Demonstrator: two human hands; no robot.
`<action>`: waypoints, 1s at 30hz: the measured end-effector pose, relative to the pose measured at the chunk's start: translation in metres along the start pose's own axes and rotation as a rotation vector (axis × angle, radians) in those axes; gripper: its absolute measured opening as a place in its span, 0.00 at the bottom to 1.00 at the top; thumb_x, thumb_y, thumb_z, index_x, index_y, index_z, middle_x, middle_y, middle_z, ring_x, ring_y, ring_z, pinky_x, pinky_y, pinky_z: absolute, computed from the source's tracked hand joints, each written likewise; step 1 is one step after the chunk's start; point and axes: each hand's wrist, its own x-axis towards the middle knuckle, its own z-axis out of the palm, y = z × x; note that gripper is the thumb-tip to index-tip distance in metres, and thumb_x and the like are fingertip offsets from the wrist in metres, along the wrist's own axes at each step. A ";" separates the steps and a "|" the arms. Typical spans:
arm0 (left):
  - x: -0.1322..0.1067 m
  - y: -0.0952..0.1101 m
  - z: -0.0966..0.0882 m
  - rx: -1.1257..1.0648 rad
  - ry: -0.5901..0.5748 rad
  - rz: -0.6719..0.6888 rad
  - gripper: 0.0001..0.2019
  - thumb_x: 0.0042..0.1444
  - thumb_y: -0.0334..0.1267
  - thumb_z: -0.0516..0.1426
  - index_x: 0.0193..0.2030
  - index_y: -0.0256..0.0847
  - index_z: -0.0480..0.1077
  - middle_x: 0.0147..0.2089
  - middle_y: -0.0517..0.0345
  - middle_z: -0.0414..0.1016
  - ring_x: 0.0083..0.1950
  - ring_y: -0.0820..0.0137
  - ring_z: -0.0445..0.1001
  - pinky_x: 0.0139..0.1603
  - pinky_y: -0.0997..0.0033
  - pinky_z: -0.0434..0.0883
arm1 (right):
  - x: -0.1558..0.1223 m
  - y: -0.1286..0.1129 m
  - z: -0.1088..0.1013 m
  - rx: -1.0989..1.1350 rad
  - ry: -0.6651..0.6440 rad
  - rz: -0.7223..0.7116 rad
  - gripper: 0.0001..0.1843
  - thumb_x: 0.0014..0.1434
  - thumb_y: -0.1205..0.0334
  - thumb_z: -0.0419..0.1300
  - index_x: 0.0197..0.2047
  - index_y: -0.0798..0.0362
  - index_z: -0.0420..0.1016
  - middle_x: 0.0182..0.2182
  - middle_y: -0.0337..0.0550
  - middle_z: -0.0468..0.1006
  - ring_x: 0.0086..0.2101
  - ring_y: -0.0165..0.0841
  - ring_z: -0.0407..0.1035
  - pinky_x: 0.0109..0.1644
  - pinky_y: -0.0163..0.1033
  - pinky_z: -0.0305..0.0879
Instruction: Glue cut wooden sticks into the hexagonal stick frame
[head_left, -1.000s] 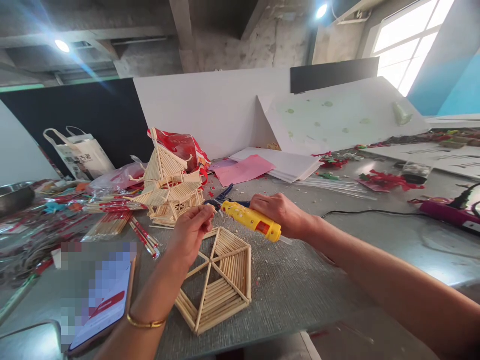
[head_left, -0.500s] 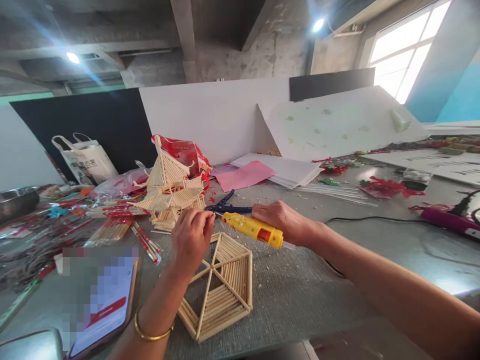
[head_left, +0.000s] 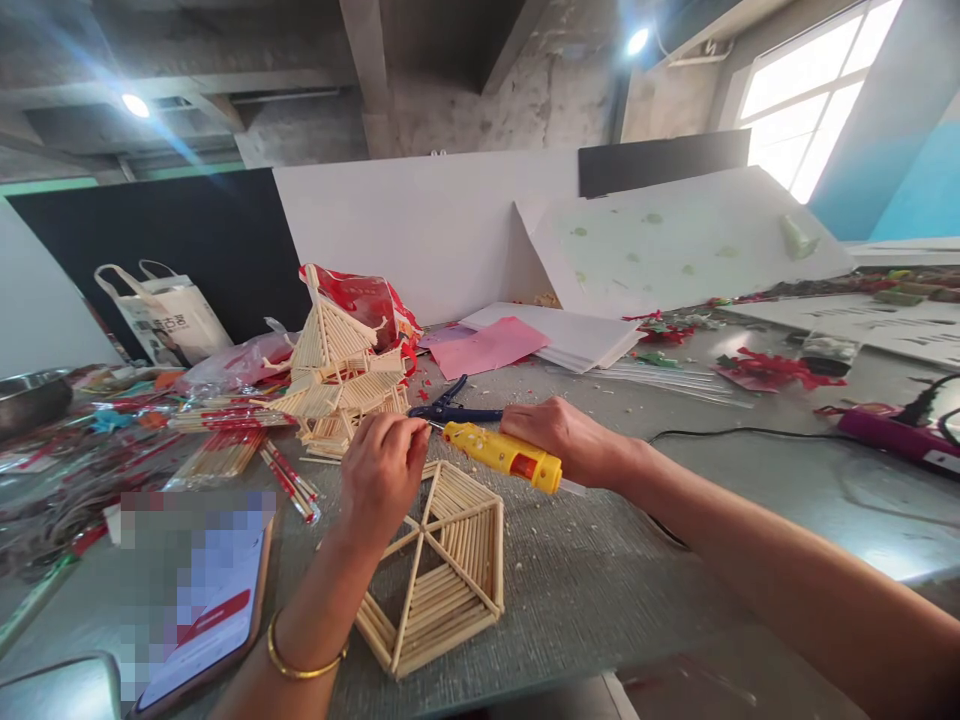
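My right hand [head_left: 551, 430] is wrapped round a yellow hot glue gun [head_left: 499, 455], its nozzle pointing left. My left hand [head_left: 382, 470] is closed in a pinch close to the nozzle; what its fingertips hold is hidden. Below the hands a hexagonal frame of wooden sticks [head_left: 450, 590] lies on the table, with some of its wedges filled by rows of sticks and others bare. A dark blue pair of cutters [head_left: 457, 408] lies just behind the glue gun. Beyond my left hand stands a tiered stick pagoda model [head_left: 334, 350].
A phone [head_left: 217, 610] lies at the left front, beside bundles of sticks in wrappers [head_left: 225, 440]. Pink paper [head_left: 487, 347] and white boards [head_left: 585, 340] lie at the back. A black cord [head_left: 750, 434] runs right to a purple power strip [head_left: 885, 425].
The view has shifted very slightly. Both hands, the glue gun and the hexagonal frame keep almost the same positions.
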 end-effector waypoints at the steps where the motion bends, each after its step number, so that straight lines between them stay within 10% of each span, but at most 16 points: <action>1: 0.000 0.000 0.000 0.001 -0.002 -0.001 0.05 0.58 0.36 0.53 0.35 0.38 0.68 0.33 0.54 0.71 0.36 0.68 0.68 0.40 0.68 0.66 | 0.000 0.000 0.000 -0.001 0.001 0.001 0.10 0.60 0.60 0.49 0.28 0.54 0.57 0.25 0.39 0.62 0.24 0.25 0.52 0.27 0.33 0.49; 8: 0.003 0.001 -0.001 -0.102 0.019 -0.091 0.06 0.57 0.36 0.53 0.34 0.38 0.69 0.32 0.54 0.72 0.36 0.69 0.69 0.39 0.69 0.67 | -0.002 0.002 0.002 -0.101 -0.031 -0.004 0.07 0.58 0.62 0.49 0.28 0.54 0.57 0.25 0.40 0.63 0.23 0.25 0.52 0.27 0.34 0.46; 12: 0.005 0.000 -0.001 -0.290 -0.065 -0.372 0.08 0.55 0.40 0.55 0.33 0.37 0.71 0.31 0.56 0.73 0.32 0.71 0.70 0.35 0.73 0.67 | -0.003 0.014 0.001 -0.203 -0.053 0.161 0.05 0.55 0.64 0.48 0.29 0.54 0.59 0.27 0.42 0.65 0.25 0.26 0.55 0.27 0.34 0.46; 16: 0.008 -0.003 -0.007 -0.536 -0.395 -0.650 0.12 0.51 0.46 0.56 0.33 0.38 0.72 0.28 0.59 0.74 0.29 0.71 0.70 0.33 0.73 0.66 | -0.006 0.036 0.004 -0.329 -0.152 0.446 0.02 0.50 0.66 0.50 0.30 0.55 0.61 0.29 0.44 0.68 0.27 0.29 0.60 0.28 0.34 0.45; 22: 0.020 0.007 -0.033 -0.478 -1.208 -0.397 0.09 0.46 0.42 0.56 0.27 0.40 0.74 0.24 0.61 0.73 0.26 0.73 0.67 0.26 0.75 0.59 | -0.015 0.063 0.016 -0.365 -0.230 0.558 0.05 0.50 0.65 0.51 0.32 0.56 0.63 0.31 0.46 0.72 0.28 0.30 0.63 0.28 0.35 0.44; 30: 0.024 0.011 -0.038 -0.289 -1.397 -0.237 0.08 0.42 0.36 0.54 0.25 0.41 0.74 0.23 0.60 0.72 0.24 0.74 0.65 0.23 0.75 0.54 | -0.016 0.065 0.019 -0.324 -0.250 0.541 0.07 0.53 0.61 0.50 0.32 0.55 0.65 0.31 0.46 0.72 0.28 0.30 0.63 0.28 0.34 0.44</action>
